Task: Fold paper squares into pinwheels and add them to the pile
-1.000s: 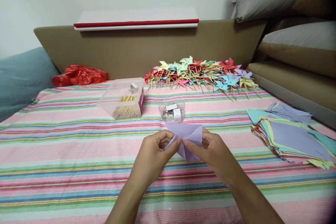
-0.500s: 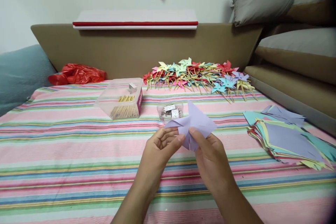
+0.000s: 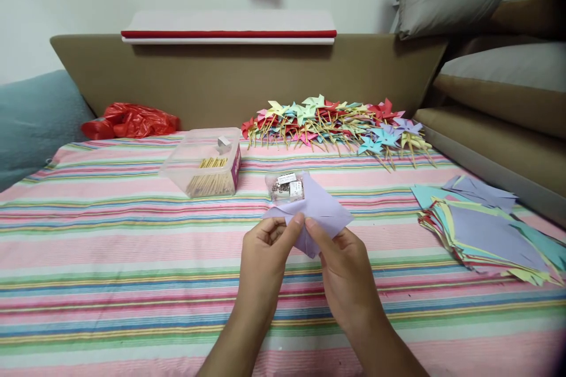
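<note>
A lilac paper square point(image 3: 325, 209) with cut slits is held up between both hands, its left corner folded inward. My left hand point(image 3: 269, 247) pinches the folded part, thumb on top and fingers behind. My right hand point(image 3: 342, 265) grips the lower right part, with its thumb near the middle of the paper. The two thumb tips almost meet. Just behind the paper stands a small clear tub point(image 3: 285, 185) of small metal pieces with white labels, partly covered by the paper's upper corner.
A clear plastic box point(image 3: 198, 165) of thin wooden sticks stands left of centre. Finished paper pinwheels point(image 3: 327, 123) on sticks lie heaped at the back. On the right is a stack of coloured paper sheets point(image 3: 490, 235). A red plastic bag point(image 3: 132, 121) lies back left; cushions point(image 3: 499, 94) border the right.
Both hands have shifted slightly left with the paper. My left thumb has moved inward over the fold, close to the right thumb. The camera view has tilted a little downward.
</note>
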Available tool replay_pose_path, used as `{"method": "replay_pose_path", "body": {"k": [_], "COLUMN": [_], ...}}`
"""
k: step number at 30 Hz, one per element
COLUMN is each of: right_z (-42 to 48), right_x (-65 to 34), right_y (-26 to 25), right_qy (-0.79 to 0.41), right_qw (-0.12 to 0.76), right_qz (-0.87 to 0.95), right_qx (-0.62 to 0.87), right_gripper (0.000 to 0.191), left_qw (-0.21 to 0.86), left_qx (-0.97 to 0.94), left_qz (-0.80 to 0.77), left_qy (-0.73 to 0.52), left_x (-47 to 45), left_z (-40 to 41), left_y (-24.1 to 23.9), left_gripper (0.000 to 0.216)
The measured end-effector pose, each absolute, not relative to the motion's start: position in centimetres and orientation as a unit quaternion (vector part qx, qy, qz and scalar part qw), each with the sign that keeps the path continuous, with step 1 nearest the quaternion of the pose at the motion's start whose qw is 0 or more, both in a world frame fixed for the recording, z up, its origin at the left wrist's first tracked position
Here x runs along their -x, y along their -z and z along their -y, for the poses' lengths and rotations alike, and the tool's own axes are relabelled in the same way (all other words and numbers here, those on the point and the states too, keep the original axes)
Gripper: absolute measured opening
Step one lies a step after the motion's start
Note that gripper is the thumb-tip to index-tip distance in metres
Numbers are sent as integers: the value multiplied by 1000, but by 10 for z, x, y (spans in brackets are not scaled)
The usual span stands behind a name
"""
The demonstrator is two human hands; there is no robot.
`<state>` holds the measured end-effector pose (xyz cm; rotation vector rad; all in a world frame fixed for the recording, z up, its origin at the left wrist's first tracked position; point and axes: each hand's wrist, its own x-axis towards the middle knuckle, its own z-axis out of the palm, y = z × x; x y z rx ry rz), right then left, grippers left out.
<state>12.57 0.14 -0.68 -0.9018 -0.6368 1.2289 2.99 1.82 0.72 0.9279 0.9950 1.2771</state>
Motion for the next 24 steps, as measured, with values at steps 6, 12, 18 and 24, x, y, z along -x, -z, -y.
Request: {"method": "replay_pose_path", "body": {"k": [6, 12, 18, 24], "right_z": [-1, -1, -2, -3], "right_x": [-142, -159, -152, -148], "right_y": [3, 7, 13, 16], "right_qy": [-469, -133, -25, -1], "right_qw": [646, 562, 511, 510], "right_qz": [403, 661, 725, 726], "right_qx": [447, 478, 461, 461], "right_gripper": [32, 22, 18, 6], "left_qw": [586, 592, 594, 583], "left_qx": [-330, -272, -268, -284], "left_qz": [-411, -405, -406, -413], "left_qy": [-615, -642, -641, -639], "left_x": [-22, -14, -17, -18], "left_z": [-29, -34, -32, -32], "left_y": [-7, -9, -9, -8], "left_gripper": [21, 28, 26, 23]}}
